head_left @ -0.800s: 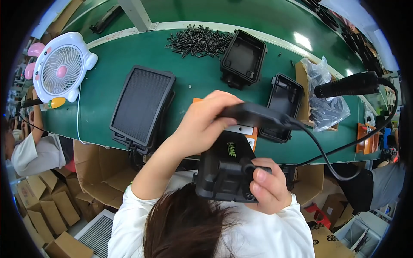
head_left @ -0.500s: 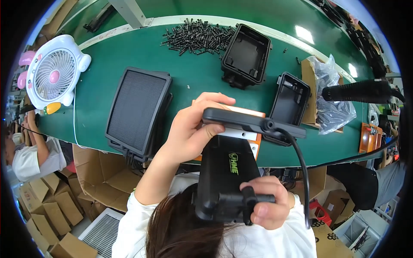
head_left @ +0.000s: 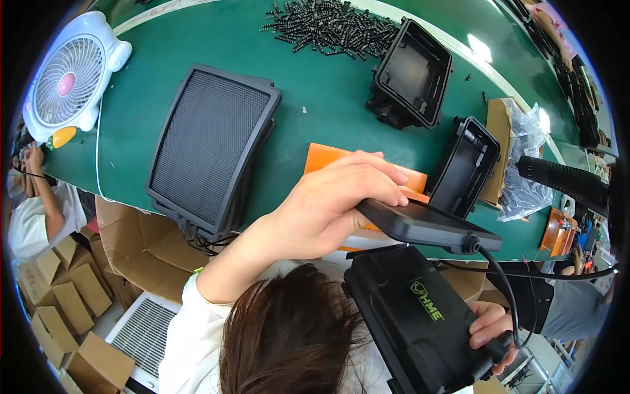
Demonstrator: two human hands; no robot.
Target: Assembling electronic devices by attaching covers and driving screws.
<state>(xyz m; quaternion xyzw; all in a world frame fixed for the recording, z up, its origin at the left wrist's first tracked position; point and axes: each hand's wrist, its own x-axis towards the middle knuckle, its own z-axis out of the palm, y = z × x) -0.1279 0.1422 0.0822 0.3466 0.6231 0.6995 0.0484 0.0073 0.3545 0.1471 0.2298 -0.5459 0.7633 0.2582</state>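
Observation:
My left hand (head_left: 331, 200) is closed around the left end of a flat black panel (head_left: 426, 226), its fingers curled over the upper edge. From a round joint at the panel's right end a black cable (head_left: 502, 276) loops down. Below the panel, my right hand (head_left: 492, 331) grips the lower right end of a black plastic case (head_left: 410, 315) with a green logo, tilted in the air. The right fingers show only in part. Behind my left hand an orange fixture (head_left: 325, 157) sits at the table's near edge, partly covered.
Black-framed mesh-faced panels (head_left: 210, 148) are stacked at left, beside a white fan (head_left: 69, 82). Small black parts (head_left: 335, 29) are heaped at the far side. Two open black boxes (head_left: 417, 69) (head_left: 462, 171), a carton with plastic bags (head_left: 522, 164) and a black-handled tool (head_left: 558, 180) are at right.
My right hand and the case have moved right, and the case has turned. The panel has shifted right and down, with my left fingers now over its top. The whole view has shifted too.

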